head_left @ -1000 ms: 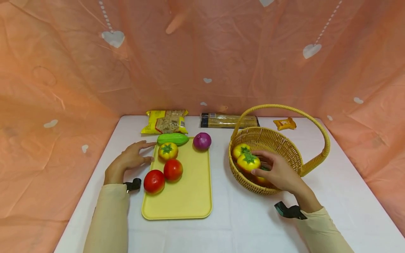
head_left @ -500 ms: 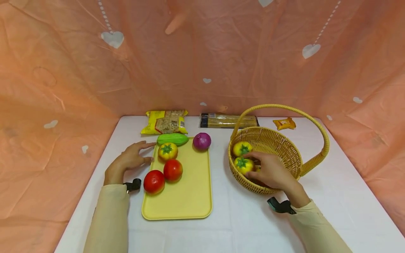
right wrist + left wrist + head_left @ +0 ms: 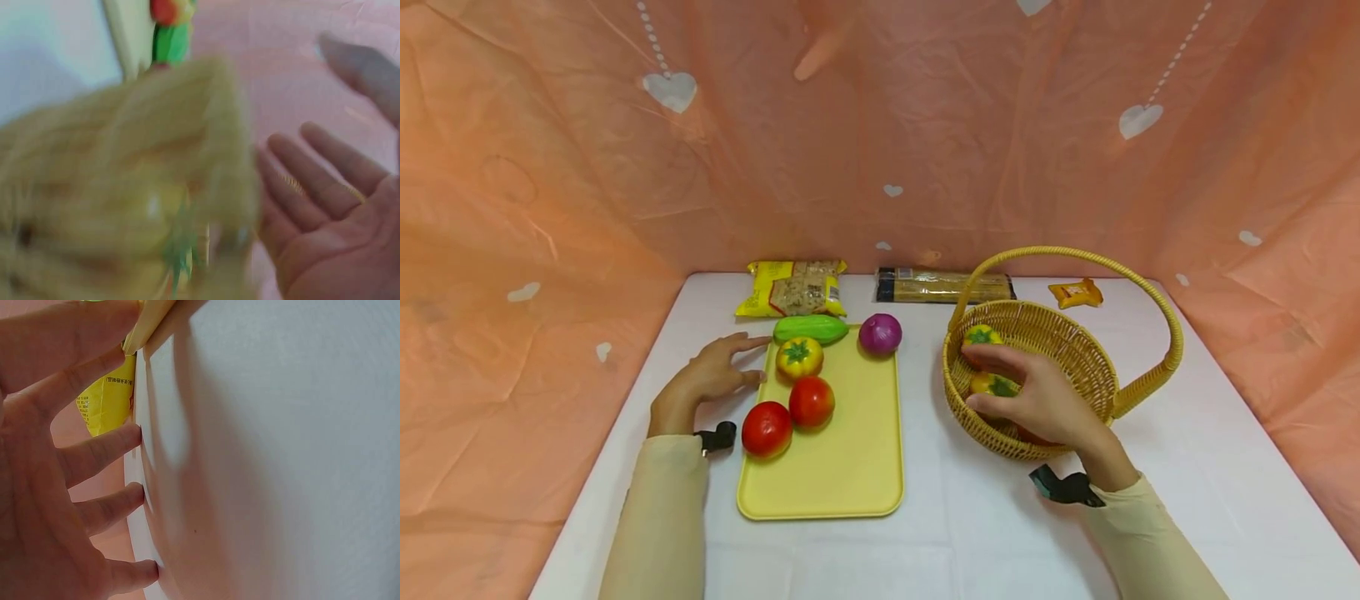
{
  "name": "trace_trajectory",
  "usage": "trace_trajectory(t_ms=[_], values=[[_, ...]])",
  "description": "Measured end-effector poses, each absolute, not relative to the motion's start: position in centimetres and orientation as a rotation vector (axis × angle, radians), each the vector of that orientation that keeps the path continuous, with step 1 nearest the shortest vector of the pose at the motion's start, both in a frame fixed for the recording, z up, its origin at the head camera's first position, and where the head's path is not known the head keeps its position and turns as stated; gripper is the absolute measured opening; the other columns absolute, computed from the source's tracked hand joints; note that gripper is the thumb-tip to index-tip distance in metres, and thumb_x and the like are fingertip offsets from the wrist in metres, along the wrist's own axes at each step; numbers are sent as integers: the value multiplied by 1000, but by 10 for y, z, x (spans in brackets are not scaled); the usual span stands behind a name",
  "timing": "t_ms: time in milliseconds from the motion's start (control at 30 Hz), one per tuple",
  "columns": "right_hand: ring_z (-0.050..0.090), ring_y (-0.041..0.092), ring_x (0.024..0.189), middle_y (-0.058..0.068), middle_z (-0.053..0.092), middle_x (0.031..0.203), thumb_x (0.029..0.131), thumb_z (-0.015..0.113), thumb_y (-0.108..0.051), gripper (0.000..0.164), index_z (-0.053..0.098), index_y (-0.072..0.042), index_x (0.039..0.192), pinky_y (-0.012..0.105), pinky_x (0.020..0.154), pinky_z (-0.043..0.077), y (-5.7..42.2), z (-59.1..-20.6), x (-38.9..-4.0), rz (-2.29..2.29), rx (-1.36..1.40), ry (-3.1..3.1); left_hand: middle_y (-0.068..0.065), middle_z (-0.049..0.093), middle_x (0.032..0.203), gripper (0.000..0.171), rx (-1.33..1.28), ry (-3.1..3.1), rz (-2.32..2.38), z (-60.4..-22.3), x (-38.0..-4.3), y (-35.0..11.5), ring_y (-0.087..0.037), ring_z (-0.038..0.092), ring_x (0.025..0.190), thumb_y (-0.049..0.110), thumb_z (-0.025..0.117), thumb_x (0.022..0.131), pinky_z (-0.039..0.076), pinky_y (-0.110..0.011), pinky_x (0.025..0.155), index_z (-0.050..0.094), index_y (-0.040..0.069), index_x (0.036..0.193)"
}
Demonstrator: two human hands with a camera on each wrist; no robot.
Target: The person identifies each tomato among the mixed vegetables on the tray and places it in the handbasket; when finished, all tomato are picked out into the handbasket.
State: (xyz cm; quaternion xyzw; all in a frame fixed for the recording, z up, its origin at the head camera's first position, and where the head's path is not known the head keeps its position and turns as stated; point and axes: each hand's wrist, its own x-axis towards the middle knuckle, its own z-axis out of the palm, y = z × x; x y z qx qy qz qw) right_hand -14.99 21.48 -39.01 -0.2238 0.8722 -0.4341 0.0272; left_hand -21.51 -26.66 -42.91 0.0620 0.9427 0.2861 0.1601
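Nearest, on the white tablecloth (image 3: 955, 542), two beige sleeves (image 3: 655, 517) run in from either side of the yellow tray (image 3: 850, 471). A dark wrist device (image 3: 1066, 487) sits at the right cuff, to the right of the tray, and a similar one at the left cuff, just beside its left rim. On the tray's left part, one red tomato (image 3: 767, 430) lies over the rim, and a second red tomato (image 3: 812, 403) sits just beyond it. To the tray's right stands a wicker basket (image 3: 1078, 358) with a tall handle. The right hand (image 3: 1043, 393) is inside its rim, palm wide and holding nothing, thumb apart from the fingers, near a yellow fruit (image 3: 988, 384) with a green top; another yellow fruit (image 3: 982, 334) lies past it, partly hidden. At the tray's left rim rests the left hand (image 3: 711, 373), fingers spread, gripping nothing. Beside it on the tray is a leafy-topped yellow-orange fruit (image 3: 800, 358). A green cucumber (image 3: 810, 330) lies along the tray's far rim, a purple onion (image 3: 880, 334) at its far right corner. Beyond the tray are a yellow packet (image 3: 796, 289), a long noodle packet (image 3: 951, 286) farther right, a small orange packet (image 3: 1076, 293) farthest right, and the peach backdrop (image 3: 880, 125).
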Motion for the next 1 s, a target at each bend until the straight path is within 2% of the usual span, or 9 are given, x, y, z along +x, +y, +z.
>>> trace_trajectory(t_ms=[167, 300, 367, 467, 600, 667, 767, 867, 1000], values=[[64, 26, 144, 13, 67, 153, 93, 87, -6, 61, 65, -4, 150, 35, 119, 53, 190, -387, -149, -1675, -867, 2273, -32, 27, 176, 70, 106, 2648, 845, -429, -215, -266, -60, 20, 161, 27, 75, 101, 13, -87, 123, 50, 17, 166], [61, 22, 147, 9, 67, 154, 95, 88, -16, 62, 65, -7, 152, 31, 124, 47, 160, -392, -152, -1718, -938, 2065, -33, 28, 175, 70, 125, 2660, 839, -428, -215, -267, -61, 21, 160, 26, 75, 100, 13, -88, 122, 50, 16, 165], [60, 25, 148, 7, 68, 154, 95, 89, -22, 63, 66, -8, 151, 36, 126, 46, 144, -395, -155, -1710, -967, 2011, -34, 29, 174, 70, 152, 2675, 830, -428, -215, -266, -61, 23, 159, 25, 74, 100, 14, -89, 122, 51, 15, 165], [62, 32, 145, 6, 69, 152, 94, 89, -29, 64, 67, -9, 150, 49, 125, 47, 121, -400, -163, -1676, -1024, 1990, -35, 31, 173, 69, 184, 2691, 824, -428, -215, -266, -62, 25, 158, 24, 74, 99, 16, -89, 121, 52, 13, 164], [67, 30, 140, 10, 71, 149, 93, 90, -25, 61, 69, -8, 148, 56, 121, 49, 90, -406, -177, -1633, -1066, 2000, -36, 31, 172, 69, 206, 2705, 822, -428, -214, -266, -63, 26, 158, 24, 75, 99, 17, -90, 120, 52, 12, 163], [69, 28, 138, 13, 72, 147, 93, 89, -19, 59, 69, -5, 147, 53, 120, 51, 75, -410, -183, -1600, -1100, 2014, -35, 31, 172, 69, 212, 2708, 824, -429, -214, -267, -62, 26, 158, 23, 74, 99, 16, -90, 120, 52, 12, 163], [68, 23, 139, 15, 72, 146, 92, 90, -15, 59, 69, -3, 146, 43, 120, 53, 54, -415, -189, -1526, -1159, 2053, -35, 31, 173, 69, 219, 2711, 824, -430, -214, -266, -62, 26, 158, 23, 74, 99, 16, -89, 120, 52, 13, 163], [68, 17, 139, 12, 73, 146, 92, 91, -19, 61, 69, -6, 147, 30, 118, 52, 37, -420, -193, -1422, -1187, 2128, -34, 31, 173, 68, 213, 2708, 830, -430, -215, -266, -62, 25, 159, 24, 74, 100, 16, -89, 121, 52, 13, 163], [68, 17, 134, 8, 74, 145, 91, 92, -23, 60, 71, -10, 147, 28, 115, 54, 27, -424, -196, -1309, -1171, 2238, -35, 32, 172, 68, 220, 2713, 825, -429, -214, -266, -62, 26, 158, 24, 75, 99, 18, -88, 121, 53, 12, 163]])
